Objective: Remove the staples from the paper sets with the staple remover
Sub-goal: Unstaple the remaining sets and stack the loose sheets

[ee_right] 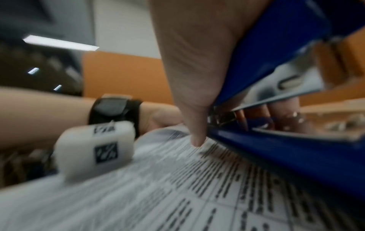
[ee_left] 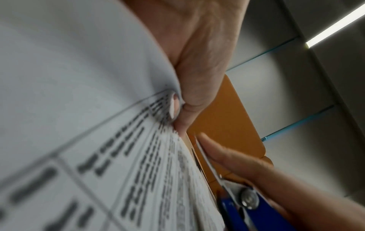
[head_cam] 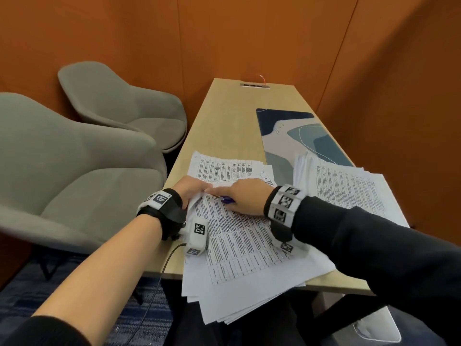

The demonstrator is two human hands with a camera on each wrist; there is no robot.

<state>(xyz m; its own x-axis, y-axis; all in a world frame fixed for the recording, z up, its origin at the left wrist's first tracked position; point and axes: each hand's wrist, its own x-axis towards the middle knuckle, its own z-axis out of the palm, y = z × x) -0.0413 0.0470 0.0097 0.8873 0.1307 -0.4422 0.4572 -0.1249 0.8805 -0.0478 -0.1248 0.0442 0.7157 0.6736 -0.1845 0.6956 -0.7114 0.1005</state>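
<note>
A stapled paper set (head_cam: 249, 245) printed with tables lies on top of a loose pile at the near edge of the table (head_cam: 224, 116). My left hand (head_cam: 197, 194) pinches its upper left corner; in the left wrist view the thumb and a finger (ee_left: 189, 96) clamp the bent sheets (ee_left: 98, 109). My right hand (head_cam: 234, 196) grips the blue staple remover (head_cam: 227, 200) just right of that corner, flat on the page. The right wrist view shows the thumb (ee_right: 189, 78) along the remover's blue handles (ee_right: 276, 50) and metal jaws. The staple itself is hidden.
A second pile of printed sheets (head_cam: 349, 191) lies to the right, partly on a blue patterned desk mat (head_cam: 299, 136). More sheets (head_cam: 224, 168) sit behind my hands. Two grey chairs (head_cam: 74, 158) stand left of the table. Orange walls enclose it.
</note>
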